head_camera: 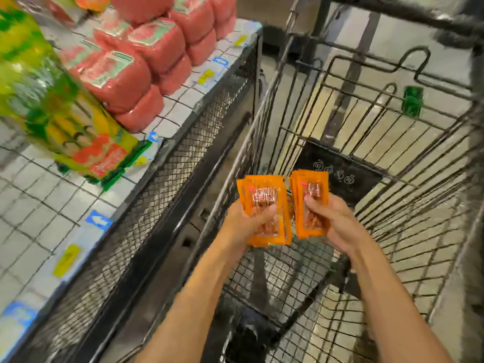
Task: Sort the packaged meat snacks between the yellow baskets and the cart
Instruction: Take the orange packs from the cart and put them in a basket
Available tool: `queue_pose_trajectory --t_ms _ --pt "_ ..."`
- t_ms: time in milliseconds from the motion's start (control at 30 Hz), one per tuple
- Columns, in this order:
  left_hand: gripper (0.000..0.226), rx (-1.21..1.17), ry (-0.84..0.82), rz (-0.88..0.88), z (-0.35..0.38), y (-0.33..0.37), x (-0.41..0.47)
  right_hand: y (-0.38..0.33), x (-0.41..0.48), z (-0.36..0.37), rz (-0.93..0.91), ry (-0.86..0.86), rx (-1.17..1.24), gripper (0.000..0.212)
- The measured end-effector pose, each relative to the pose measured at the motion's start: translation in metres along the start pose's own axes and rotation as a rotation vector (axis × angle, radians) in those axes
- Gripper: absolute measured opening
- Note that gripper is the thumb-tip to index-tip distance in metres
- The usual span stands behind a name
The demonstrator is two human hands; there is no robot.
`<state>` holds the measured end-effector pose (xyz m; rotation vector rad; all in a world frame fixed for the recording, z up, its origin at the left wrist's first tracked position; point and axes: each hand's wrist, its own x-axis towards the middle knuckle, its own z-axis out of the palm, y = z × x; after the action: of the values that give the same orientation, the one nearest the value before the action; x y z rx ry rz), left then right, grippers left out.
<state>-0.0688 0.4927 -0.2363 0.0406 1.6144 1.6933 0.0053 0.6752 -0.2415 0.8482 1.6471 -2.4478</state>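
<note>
Two stacks of flat orange packets are in hand. Left of the cart (pixel 366 132), a mesh-fronted shelf (pixel 183 158) carries soft pink plastic-wrapped blocks (pixel 123 74) and a glossy yellow-green bag (pixel 65 119). Above the cart's wire floor, the left hand (pixel 243 221) grips the left stack (pixel 264 205), thumb across its clear window. Just beside it, the right hand (pixel 337 226) grasps the right stack (pixel 311 200) the same way. No yellow basket shows. Slick, thin sachets will likely slide apart, so each stack is best held squared, lowered close to the cart's grid and only then released, minding the gaps between wires.
</note>
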Motion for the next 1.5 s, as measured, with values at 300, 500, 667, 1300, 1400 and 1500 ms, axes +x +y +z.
queue_pose_trajectory --t_ms 300,500,667,1300,1400,1500 --pt "0.025 -0.127 0.243 0.198 -0.072 0.115 -0.157 -0.092 -0.061 0.158 -0.160 -0.280 -0.166 0.040" --pt "0.006 -0.156 0.498 0.353 -0.136 0.166 -0.256 -0.122 -0.103 0.292 -0.262 -0.509 -0.236 0.019" --pt "0.006 -0.210 0.801 0.415 -0.190 0.178 -0.342 -0.117 -0.147 0.403 -0.258 -0.710 -0.248 0.018" --pt "0.064 -0.062 1.046 -0.463 -0.352 0.079 -0.410 0.037 -0.149 0.566 0.132 -0.675 -1.173 0.034" --pt "0.064 0.073 1.067 -0.566 -0.351 0.069 -0.406 0.053 -0.149 0.567 0.094 -0.705 -1.243 0.029" --pt "0.063 0.122 1.046 -0.627 -0.350 0.063 -0.401 0.062 -0.150 0.566 0.058 -0.744 -1.366 0.025"
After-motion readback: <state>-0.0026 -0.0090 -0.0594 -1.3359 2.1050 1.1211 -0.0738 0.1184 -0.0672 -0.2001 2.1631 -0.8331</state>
